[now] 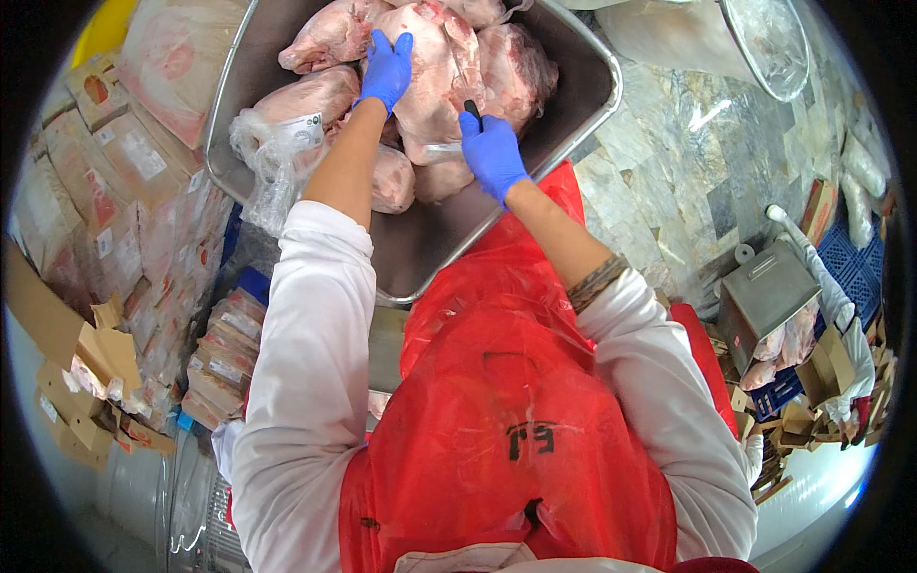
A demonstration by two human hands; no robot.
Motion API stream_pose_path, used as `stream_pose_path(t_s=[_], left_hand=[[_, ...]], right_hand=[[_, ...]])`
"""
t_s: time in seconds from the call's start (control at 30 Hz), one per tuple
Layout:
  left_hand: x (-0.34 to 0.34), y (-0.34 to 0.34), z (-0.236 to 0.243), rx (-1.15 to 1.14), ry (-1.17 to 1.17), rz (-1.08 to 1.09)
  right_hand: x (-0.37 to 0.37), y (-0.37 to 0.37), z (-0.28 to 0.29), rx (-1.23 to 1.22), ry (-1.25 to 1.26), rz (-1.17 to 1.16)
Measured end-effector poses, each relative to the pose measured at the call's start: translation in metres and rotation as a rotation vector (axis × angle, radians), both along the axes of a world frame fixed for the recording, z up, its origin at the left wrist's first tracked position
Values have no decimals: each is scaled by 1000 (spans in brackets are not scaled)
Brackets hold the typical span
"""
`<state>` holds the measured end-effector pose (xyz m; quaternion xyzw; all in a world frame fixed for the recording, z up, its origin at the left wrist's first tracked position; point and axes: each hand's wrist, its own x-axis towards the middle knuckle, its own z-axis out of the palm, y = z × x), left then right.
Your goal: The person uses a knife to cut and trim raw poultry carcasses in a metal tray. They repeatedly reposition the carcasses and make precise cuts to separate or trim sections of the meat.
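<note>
My left hand (387, 72), in a blue glove, lies on a large pale piece of raw meat (427, 100) with its fingers spread. My right hand (493, 160), also blue-gloved, is closed around a black-handled knife (472, 111) at the right side of that piece. The knife's blade is hard to make out against the meat. Several other raw pieces fill the deep metal tub (449, 222) around it. A clear plastic bag (263, 153) with a white label (304, 131) hangs over the tub's left rim.
Stacked wrapped meat packs (124, 181) stand to the left, with torn cardboard boxes (105, 353) lower down. A plastic-lined container (764, 43) is at the upper right. On the right, a metal bin (769, 291), a blue crate (850, 258) and another worker's white sleeve (821, 267) show.
</note>
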<state>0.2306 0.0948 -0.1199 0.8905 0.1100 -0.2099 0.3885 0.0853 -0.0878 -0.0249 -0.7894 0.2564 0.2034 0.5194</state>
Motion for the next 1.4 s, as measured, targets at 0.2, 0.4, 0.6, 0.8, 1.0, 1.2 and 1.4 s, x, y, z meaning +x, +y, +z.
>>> stream_pose_path(t_s=[0.2,0.4,0.6,0.8,1.0,1.2,1.4], left_hand=[[-10,6,-6,8,8,44],[-14,2,12,-30,5,35],[-42,4,8,-31,-40,-60],[-51,8,18,-15,10,-82],[-49,7,21,-13,6,-74],[-49,7,12,-35,-8,-68],[-52,2,16,-3,6,-31]], right_hand=[[20,-21,31,660,500,-205],[39,-55,36,794,607,-110],[24,-20,-21,-220,-132,271],[16,-10,-1,522,468,-53],[34,-39,21,931,698,-120],[58,-57,51,914,527,-171],[47,-46,103,417,222,-8]])
